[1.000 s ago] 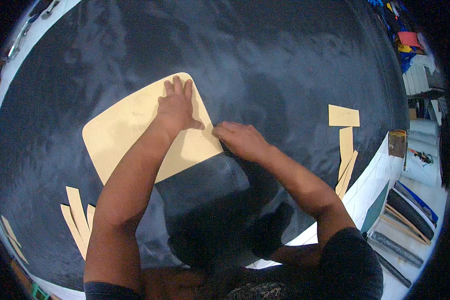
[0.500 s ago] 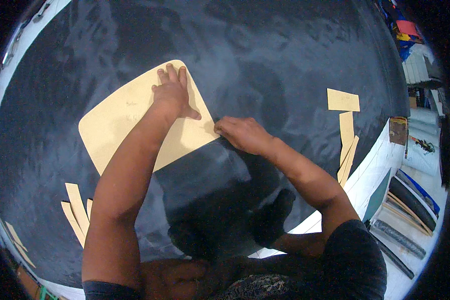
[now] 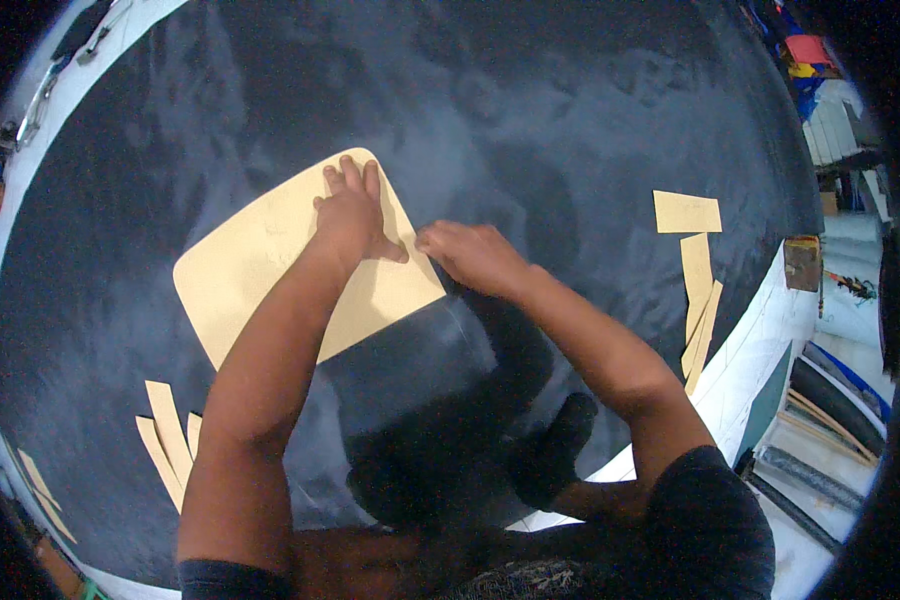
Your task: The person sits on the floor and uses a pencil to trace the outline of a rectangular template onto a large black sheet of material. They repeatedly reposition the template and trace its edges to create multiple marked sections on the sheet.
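Observation:
A cream card template [image 3: 255,260] with rounded far corners lies flat on a shiny black sheet [image 3: 560,90]. Pressing down on its right half is my left hand [image 3: 352,222], palm down with fingers stretched out. My right hand [image 3: 475,258] is closed in a pinch at the template's right edge, a short way above the near right corner. Whatever those fingers may hold is hidden. A thin pale line shows on the black sheet just below that corner.
Cream card strips [image 3: 167,430] lie at the near left, partly behind my left forearm. On the right are a card rectangle [image 3: 686,212] and more strips [image 3: 697,270]. A brown block [image 3: 802,263] sits at the table's right edge, with rolls and rods [image 3: 810,475] beyond it.
My right hand has slid from the near right corner up along the template's right edge. My left hand keeps its place on the card. The whole view has shifted slightly.

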Available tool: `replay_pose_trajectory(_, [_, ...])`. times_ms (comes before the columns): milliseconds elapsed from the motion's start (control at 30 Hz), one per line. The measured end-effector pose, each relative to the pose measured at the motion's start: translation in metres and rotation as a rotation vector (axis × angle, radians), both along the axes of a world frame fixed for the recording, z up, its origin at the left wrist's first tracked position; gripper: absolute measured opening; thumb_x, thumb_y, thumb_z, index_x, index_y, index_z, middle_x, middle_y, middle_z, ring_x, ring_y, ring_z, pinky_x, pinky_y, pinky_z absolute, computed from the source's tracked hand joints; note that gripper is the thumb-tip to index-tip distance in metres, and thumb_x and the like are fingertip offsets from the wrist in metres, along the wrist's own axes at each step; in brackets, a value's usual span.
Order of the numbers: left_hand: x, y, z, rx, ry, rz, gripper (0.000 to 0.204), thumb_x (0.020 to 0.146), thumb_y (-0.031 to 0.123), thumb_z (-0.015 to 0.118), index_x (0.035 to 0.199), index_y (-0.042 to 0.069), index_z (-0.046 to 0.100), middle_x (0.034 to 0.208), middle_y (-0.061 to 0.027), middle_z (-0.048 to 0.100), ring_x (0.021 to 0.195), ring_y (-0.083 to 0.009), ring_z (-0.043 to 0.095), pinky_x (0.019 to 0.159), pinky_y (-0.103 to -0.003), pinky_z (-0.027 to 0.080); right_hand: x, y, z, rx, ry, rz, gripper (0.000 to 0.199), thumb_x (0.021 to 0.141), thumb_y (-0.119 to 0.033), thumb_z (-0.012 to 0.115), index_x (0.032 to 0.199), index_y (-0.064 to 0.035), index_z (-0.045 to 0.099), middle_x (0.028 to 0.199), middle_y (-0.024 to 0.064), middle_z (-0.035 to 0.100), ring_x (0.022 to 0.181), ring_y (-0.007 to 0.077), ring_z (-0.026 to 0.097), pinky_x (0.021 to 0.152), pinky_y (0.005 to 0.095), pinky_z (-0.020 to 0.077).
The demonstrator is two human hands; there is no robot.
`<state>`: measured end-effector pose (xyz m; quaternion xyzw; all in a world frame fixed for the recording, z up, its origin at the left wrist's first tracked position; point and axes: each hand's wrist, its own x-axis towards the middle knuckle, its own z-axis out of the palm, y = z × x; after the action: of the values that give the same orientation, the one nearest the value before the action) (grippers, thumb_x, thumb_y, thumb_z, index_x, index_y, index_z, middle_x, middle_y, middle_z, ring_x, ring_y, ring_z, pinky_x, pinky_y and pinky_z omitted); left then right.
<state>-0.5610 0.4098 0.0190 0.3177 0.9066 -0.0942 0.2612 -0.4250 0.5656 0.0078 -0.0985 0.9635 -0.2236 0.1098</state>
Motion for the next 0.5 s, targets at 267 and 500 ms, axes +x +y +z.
replay_pose_trajectory(267, [0.001, 0.004, 0.003, 0.001, -0.007, -0.018, 0.148, 0.055, 0.068, 0.088, 0.163, 0.004, 0.011, 0.166, -0.0286, 0.013, 0.152, -0.0501, 0.018, 0.112, -0.056, 0.043, -0.08, 0.002, -0.02, -0.085, 0.326, -0.167, 0.022, 0.101, -0.022, 0.055, 0.115, -0.0094, 0.067, 0.112, 0.0098, 0.071, 0.102, 0.0334, 0.068, 0.086, 0.0463, 0.0555])
replay_pose_trajectory(500, [0.013, -0.039, -0.017, 0.331, 0.11, -0.049, 0.118, 0.071, 0.066, 0.081, 0.157, 0.003, 0.031, 0.162, -0.025, 0.026, 0.15, -0.0419, 0.029, 0.117, -0.057, 0.035, -0.01, -0.022, -0.009, -0.577, 0.149, -0.766, 0.026, 0.106, -0.023, 0.05, 0.119, -0.0061, 0.065, 0.115, 0.0178, 0.07, 0.105, 0.038, 0.066, 0.093, 0.0431, 0.0515])
